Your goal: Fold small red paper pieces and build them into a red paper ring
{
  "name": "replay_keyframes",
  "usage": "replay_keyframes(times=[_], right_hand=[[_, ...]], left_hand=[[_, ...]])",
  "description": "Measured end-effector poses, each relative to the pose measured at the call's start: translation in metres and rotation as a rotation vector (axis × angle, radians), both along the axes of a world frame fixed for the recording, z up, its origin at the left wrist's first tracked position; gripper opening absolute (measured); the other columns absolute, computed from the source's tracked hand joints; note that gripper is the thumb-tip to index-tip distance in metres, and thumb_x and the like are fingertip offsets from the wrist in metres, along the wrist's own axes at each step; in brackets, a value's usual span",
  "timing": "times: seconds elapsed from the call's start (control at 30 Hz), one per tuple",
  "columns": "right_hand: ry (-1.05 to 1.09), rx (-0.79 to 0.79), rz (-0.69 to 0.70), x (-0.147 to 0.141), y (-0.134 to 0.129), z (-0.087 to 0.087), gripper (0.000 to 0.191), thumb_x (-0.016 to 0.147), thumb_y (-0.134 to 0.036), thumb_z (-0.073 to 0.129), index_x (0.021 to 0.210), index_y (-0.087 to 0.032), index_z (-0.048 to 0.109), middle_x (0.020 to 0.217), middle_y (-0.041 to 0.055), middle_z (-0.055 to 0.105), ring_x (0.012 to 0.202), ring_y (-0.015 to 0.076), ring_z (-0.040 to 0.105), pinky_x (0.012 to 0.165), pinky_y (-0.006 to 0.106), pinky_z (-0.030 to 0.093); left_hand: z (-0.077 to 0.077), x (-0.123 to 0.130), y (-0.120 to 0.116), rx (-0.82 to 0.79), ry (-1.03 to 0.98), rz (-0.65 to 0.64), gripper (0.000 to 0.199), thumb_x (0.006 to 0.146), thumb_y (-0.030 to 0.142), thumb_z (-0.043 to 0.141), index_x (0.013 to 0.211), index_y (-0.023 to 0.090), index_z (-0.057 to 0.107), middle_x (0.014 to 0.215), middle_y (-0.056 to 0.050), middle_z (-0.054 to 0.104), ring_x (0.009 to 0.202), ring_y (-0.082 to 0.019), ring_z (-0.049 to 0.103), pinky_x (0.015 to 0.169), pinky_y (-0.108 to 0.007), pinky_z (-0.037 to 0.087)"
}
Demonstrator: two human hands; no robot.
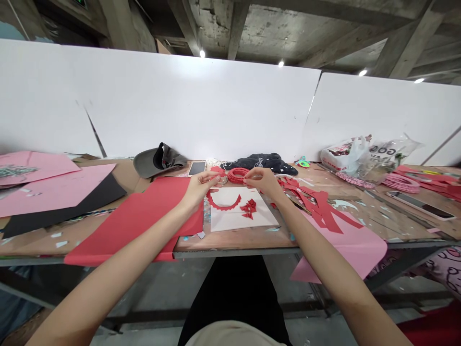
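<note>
My left hand (202, 185) has thumb and fingers pinched together at the upper left edge of a white sheet (223, 222); what sits between the fingertips is too small to make out. A curved red strip with a jagged edge (226, 207) hangs or lies just below that hand, over the sheet. My right hand (263, 180) is beside a coil of red paper (237, 176), its fingers curled close together, and whether they hold anything is unclear. Small folded red pieces (248, 208) lie on the right part of the sheet.
Red sheets (158, 206) cover the table left of the white sheet. Red strips (320, 206) and a pink sheet (353, 245) lie right. Behind are a cap (154, 161), a phone (197, 167), dark cloth (266, 163) and plastic bags (356, 156). Another phone (419, 204) lies far right.
</note>
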State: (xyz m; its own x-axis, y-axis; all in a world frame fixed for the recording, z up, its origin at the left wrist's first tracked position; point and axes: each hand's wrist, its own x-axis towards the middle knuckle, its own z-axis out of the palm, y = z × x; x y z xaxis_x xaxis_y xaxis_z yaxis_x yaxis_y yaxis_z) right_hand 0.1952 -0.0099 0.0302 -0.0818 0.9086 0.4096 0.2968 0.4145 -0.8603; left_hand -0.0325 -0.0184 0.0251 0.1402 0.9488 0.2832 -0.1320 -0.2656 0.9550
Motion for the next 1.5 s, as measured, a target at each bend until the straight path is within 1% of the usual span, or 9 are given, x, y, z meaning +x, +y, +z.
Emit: replay_keyframes(times=[0.17,0.27,0.43,0.5,0.63,0.9,1.17,1.37,1.5], right_hand=[[0.213,-0.084,0.05,-0.005,-0.006,0.002,0.032,0.059,-0.04,0.085,0.074,-0.016,0.069,0.074,0.006,0.073,0.069,0.0221,0.073,0.064,0.034,0.062],[0.259,-0.091,0.121,-0.011,-0.008,0.001,0.032,0.059,-0.039,0.085,0.075,-0.016,0.07,0.075,0.0057,0.074,0.073,0.0204,0.073,0.074,0.036,0.063],[0.306,-0.081,0.23,-0.016,-0.011,0.0,0.03,0.058,-0.037,0.086,0.078,-0.019,0.073,0.088,0.0052,0.075,0.083,0.018,0.072,0.09,0.039,0.058],[0.305,-0.073,0.231,-0.017,-0.012,0.001,0.03,0.059,-0.037,0.086,0.078,-0.019,0.073,0.088,0.0051,0.075,0.083,0.018,0.071,0.089,0.039,0.058],[0.278,0.008,0.197,-0.019,-0.013,0.001,0.033,0.055,-0.037,0.087,0.079,-0.019,0.072,0.082,0.0028,0.073,0.079,0.0182,0.07,0.079,0.037,0.061],[0.162,0.191,0.208,-0.026,-0.016,-0.004,0.026,0.066,-0.038,0.081,0.08,-0.018,0.07,0.081,0.0039,0.073,0.079,0.0196,0.071,0.081,0.038,0.06],[0.121,0.23,0.199,-0.031,-0.023,-0.005,0.023,0.07,-0.038,0.079,0.08,-0.019,0.07,0.086,0.0043,0.073,0.083,0.0189,0.071,0.083,0.037,0.061],[0.037,0.295,0.166,-0.03,-0.022,-0.007,0.018,0.075,-0.037,0.075,0.081,-0.02,0.072,0.086,0.0039,0.072,0.082,0.018,0.07,0.081,0.036,0.061],[0.036,0.319,0.16,-0.03,-0.022,-0.007,0.015,0.077,-0.034,0.074,0.081,-0.02,0.072,0.085,0.0033,0.072,0.08,0.0171,0.07,0.08,0.035,0.061]], left_hand=[[-0.004,0.0,0.004,-0.011,-0.03,-0.113,0.043,0.059,0.042,0.086,0.089,0.016,0.07,0.088,-0.008,0.074,0.085,-0.021,0.07,0.083,-0.034,0.053],[-0.006,-0.001,0.006,0.008,0.022,-0.155,0.041,0.064,0.043,0.083,0.093,0.017,0.07,0.091,-0.008,0.074,0.086,-0.02,0.069,0.087,-0.036,0.052],[-0.004,-0.003,0.002,0.047,0.168,-0.176,0.037,0.074,0.044,0.076,0.101,0.02,0.071,0.098,-0.008,0.072,0.091,-0.019,0.067,0.09,-0.036,0.048],[-0.003,-0.003,0.0,0.063,0.214,-0.182,0.034,0.075,0.044,0.075,0.099,0.02,0.071,0.099,-0.008,0.072,0.092,-0.019,0.066,0.09,-0.036,0.047],[-0.003,-0.003,-0.001,0.094,0.234,-0.185,0.031,0.074,0.043,0.075,0.095,0.021,0.073,0.101,-0.007,0.071,0.093,-0.019,0.063,0.088,-0.035,0.047],[-0.001,-0.001,-0.002,0.077,0.209,-0.184,0.029,0.072,0.042,0.076,0.091,0.02,0.072,0.094,-0.006,0.072,0.092,-0.019,0.065,0.086,-0.034,0.047],[0.003,0.001,-0.007,0.088,0.191,-0.169,0.03,0.069,0.041,0.079,0.088,0.019,0.074,0.087,-0.007,0.074,0.088,-0.021,0.067,0.085,-0.036,0.049],[0.005,0.002,-0.011,0.082,0.181,-0.165,0.029,0.069,0.039,0.079,0.088,0.018,0.075,0.088,-0.008,0.074,0.09,-0.022,0.067,0.089,-0.036,0.048],[0.005,0.002,-0.011,0.088,0.17,-0.157,0.029,0.068,0.039,0.08,0.088,0.018,0.075,0.09,-0.008,0.074,0.093,-0.022,0.067,0.091,-0.036,0.048]])
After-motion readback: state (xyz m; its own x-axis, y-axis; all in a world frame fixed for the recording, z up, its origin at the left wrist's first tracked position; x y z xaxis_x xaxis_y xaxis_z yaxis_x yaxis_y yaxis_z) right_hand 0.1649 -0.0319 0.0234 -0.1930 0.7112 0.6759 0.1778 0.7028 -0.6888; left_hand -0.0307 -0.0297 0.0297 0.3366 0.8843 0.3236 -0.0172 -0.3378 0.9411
